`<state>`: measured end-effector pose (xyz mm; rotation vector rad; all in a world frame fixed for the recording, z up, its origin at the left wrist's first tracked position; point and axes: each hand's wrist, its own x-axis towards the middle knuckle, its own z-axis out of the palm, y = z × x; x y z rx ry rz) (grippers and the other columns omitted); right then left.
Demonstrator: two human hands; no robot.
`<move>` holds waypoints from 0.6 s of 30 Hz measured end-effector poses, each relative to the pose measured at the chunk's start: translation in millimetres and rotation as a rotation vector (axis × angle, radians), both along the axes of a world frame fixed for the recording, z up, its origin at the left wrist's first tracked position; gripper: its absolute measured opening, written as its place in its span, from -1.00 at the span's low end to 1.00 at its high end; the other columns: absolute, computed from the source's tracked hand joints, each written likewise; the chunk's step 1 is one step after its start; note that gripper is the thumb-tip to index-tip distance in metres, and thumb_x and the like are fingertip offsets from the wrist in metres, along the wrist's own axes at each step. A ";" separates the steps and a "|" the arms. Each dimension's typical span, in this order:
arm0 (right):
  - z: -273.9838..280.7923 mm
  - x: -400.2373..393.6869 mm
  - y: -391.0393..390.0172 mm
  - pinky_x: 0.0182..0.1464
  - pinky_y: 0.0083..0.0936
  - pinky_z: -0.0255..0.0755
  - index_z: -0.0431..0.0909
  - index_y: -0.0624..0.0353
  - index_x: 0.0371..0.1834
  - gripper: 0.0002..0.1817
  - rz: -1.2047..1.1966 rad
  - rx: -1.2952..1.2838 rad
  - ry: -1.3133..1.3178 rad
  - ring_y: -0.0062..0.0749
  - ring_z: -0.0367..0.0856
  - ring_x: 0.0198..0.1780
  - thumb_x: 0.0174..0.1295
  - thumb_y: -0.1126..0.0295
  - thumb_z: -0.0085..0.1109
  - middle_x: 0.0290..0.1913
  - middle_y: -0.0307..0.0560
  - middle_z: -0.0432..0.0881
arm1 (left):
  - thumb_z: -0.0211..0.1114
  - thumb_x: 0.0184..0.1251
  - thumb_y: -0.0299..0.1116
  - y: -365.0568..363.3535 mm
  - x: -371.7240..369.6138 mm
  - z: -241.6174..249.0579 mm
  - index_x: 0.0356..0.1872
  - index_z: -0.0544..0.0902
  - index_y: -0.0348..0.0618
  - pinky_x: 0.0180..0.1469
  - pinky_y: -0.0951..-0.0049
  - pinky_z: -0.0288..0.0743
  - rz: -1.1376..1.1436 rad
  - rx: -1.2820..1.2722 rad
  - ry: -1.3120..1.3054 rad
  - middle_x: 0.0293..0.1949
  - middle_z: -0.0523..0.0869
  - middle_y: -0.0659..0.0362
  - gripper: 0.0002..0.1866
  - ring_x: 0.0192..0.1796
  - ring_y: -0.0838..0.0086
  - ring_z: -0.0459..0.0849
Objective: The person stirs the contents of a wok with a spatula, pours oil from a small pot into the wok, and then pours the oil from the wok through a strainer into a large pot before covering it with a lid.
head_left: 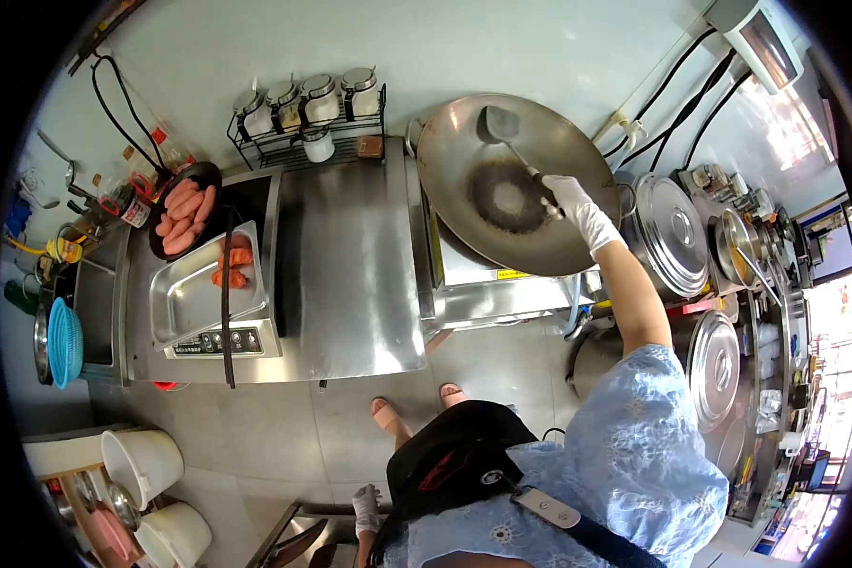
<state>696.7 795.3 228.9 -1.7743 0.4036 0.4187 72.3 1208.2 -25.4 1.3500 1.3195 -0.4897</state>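
Observation:
My right hand, in a white glove, is closed around the dark handle of a wok spatula. The spatula's blade rests against the far inner wall of a large wok. Apart from the spatula, the wok holds no food, and its bottom shows a dark ring around a paler centre. Low in the view hangs my left hand, also gloved, beside my apron and close to a metal surface. Its small, partly visible fingers look loosely extended, with nothing seen in them.
Left of the wok is a steel counter. Beyond it are a black plate of sausages and a metal tray with reddish pieces. A seasoning rack stands by the wall; a lidded pot is right of the wok.

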 end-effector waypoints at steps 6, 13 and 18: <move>33.3 -51.3 4.8 -0.82 -0.55 0.10 0.44 0.24 -0.41 -0.70 0.394 -0.016 0.281 -0.54 0.26 -0.82 0.32 0.22 -0.08 -0.68 -0.14 0.44 | 0.14 0.23 -0.26 1.1 4.1 -3.9 -0.37 0.59 -0.28 -0.50 0.47 0.39 0.019 0.034 -0.047 -0.51 0.65 0.14 -0.75 -0.55 0.46 0.58; 46.4 -30.1 -34.4 -0.84 -0.57 0.04 0.43 0.20 -0.48 -0.70 0.443 -0.128 0.162 -0.57 0.24 -0.83 0.27 0.20 -0.04 -0.70 -0.18 0.41 | 0.13 0.24 -0.27 -3.7 8.1 -10.6 -0.37 0.59 -0.30 -0.50 0.46 0.40 -0.007 0.018 -0.046 -0.52 0.65 0.12 -0.75 -0.55 0.45 0.58; 24.7 -32.0 29.9 -0.82 -0.55 0.10 0.40 0.19 -0.57 -0.74 0.220 -0.129 0.123 -0.53 0.27 -0.82 0.21 0.29 -0.06 -0.73 -0.20 0.39 | 0.13 0.22 -0.30 2.0 14.4 -13.8 -0.33 0.60 -0.35 -0.51 0.47 0.39 -0.070 0.075 -0.078 -0.51 0.66 0.10 -0.74 -0.56 0.46 0.58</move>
